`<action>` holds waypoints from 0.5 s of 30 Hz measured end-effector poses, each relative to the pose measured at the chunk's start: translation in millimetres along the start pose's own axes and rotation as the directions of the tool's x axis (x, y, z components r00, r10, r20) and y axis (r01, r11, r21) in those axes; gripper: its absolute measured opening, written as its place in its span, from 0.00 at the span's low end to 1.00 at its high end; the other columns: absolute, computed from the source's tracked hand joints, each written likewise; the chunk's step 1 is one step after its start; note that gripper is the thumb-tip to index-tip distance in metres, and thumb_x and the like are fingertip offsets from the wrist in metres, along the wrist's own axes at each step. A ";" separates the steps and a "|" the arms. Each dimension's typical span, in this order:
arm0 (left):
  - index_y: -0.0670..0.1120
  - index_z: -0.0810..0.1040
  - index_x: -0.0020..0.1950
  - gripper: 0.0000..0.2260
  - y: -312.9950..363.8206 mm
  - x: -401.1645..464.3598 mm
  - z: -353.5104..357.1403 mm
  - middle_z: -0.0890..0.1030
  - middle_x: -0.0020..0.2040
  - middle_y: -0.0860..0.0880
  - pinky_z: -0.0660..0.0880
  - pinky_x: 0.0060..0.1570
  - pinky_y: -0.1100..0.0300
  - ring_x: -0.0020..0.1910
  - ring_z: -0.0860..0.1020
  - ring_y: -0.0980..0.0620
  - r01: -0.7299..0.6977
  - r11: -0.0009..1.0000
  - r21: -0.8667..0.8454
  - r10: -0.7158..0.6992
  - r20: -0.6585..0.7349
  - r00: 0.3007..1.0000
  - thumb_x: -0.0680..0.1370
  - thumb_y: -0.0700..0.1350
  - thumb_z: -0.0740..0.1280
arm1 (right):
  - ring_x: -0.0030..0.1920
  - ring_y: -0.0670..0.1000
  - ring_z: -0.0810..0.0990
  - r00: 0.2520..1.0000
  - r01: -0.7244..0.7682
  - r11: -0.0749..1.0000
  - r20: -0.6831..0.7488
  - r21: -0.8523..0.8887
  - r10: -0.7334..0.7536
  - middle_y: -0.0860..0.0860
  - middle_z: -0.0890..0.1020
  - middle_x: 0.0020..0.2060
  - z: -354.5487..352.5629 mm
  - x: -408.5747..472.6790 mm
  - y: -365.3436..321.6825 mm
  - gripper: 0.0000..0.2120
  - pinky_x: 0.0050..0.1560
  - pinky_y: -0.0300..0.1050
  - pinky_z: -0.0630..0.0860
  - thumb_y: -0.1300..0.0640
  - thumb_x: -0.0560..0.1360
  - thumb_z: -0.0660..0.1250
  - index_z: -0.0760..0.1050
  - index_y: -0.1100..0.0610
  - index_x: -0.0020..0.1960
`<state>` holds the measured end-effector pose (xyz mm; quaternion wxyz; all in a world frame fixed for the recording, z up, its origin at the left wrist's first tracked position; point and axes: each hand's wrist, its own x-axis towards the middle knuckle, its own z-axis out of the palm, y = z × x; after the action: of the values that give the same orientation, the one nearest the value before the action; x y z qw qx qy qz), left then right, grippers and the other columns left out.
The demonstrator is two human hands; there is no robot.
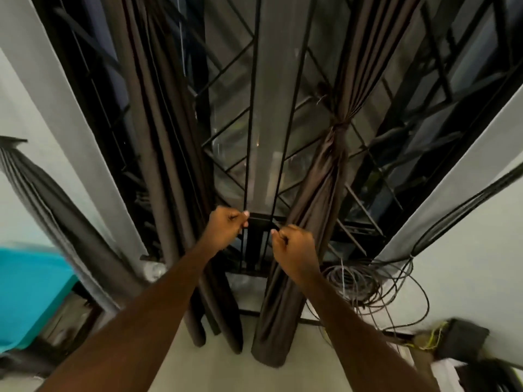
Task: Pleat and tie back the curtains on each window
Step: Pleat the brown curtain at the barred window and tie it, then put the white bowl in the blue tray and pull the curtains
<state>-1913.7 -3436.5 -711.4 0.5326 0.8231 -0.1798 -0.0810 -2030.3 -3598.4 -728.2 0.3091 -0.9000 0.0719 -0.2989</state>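
A dark barred window fills the wall ahead, set between pale walls. The floor below is light.

The left curtain hangs loose at 11 o'clock from the hands, in long straight folds down to the floor. The right curtain stands at 1 o'clock, gathered into a tight bundle and bound by a knotted tie at mid-height.

Both arms reach forward to the window's lower bars. The left hand is curled into a fist, thumb and forefinger pinched at a thin vertical bar. The right hand is likewise curled, just beside the right curtain; whether it grips anything cannot be determined.

A coil of cable lies at 3 o'clock against the wall. A teal object sits at 9 o'clock. A grey curtain hangs at 10 o'clock.
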 end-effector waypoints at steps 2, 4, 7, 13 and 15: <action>0.41 0.78 0.30 0.19 -33.0 -3.2 1.4 0.78 0.28 0.41 0.71 0.32 0.61 0.27 0.74 0.51 0.040 0.997 0.062 -0.043 0.043 0.998 0.82 0.42 0.67 | 0.28 0.47 0.66 0.996 -0.029 1.000 0.085 -0.012 0.030 0.46 0.66 0.28 24.5 -10.1 4.0 0.20 0.30 0.45 0.66 0.50 0.80 0.63 0.64 0.51 0.31; 0.34 0.80 0.36 0.15 -58.2 -8.2 4.1 0.77 0.32 0.34 0.70 0.34 0.56 0.28 0.73 0.48 0.099 0.992 0.080 -0.106 0.089 0.990 0.81 0.38 0.67 | 0.29 0.46 0.67 0.979 -0.085 0.996 0.184 -0.030 0.089 0.46 0.67 0.28 50.5 -21.6 8.2 0.19 0.33 0.43 0.65 0.48 0.81 0.62 0.65 0.50 0.32; 0.34 0.81 0.38 0.14 -88.9 -17.9 9.5 0.78 0.30 0.44 0.72 0.32 0.64 0.26 0.75 0.60 0.203 0.977 0.064 -0.210 0.139 0.968 0.81 0.39 0.67 | 0.30 0.47 0.69 0.961 -0.145 0.987 0.229 -0.071 0.157 0.44 0.67 0.28 87.3 -41.9 16.1 0.19 0.36 0.41 0.63 0.49 0.80 0.63 0.64 0.47 0.32; 0.46 0.77 0.33 0.15 -152.0 -26.4 30.9 0.75 0.28 0.51 0.73 0.38 0.59 0.32 0.76 0.52 0.356 0.931 0.078 -0.364 0.225 0.904 0.80 0.39 0.68 | 0.31 0.50 0.72 0.884 -0.358 0.927 0.279 -0.112 0.375 0.54 0.77 0.29 140.9 -68.8 38.6 0.16 0.37 0.43 0.67 0.53 0.78 0.62 0.69 0.52 0.32; 0.47 0.77 0.33 0.15 -172.9 -29.4 41.7 0.76 0.30 0.48 0.74 0.40 0.53 0.34 0.77 0.47 0.434 0.898 0.075 -0.438 0.249 0.864 0.79 0.41 0.68 | 0.33 0.52 0.74 0.843 -0.414 0.900 0.314 -0.137 0.436 0.55 0.77 0.31 155.0 -74.2 46.7 0.16 0.38 0.43 0.67 0.57 0.79 0.64 0.69 0.52 0.33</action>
<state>-1918.1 -3396.9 -887.2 0.4656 0.8288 -0.0582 -0.3048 -1997.6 -3532.8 -890.6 0.3461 -0.9087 0.2249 -0.0621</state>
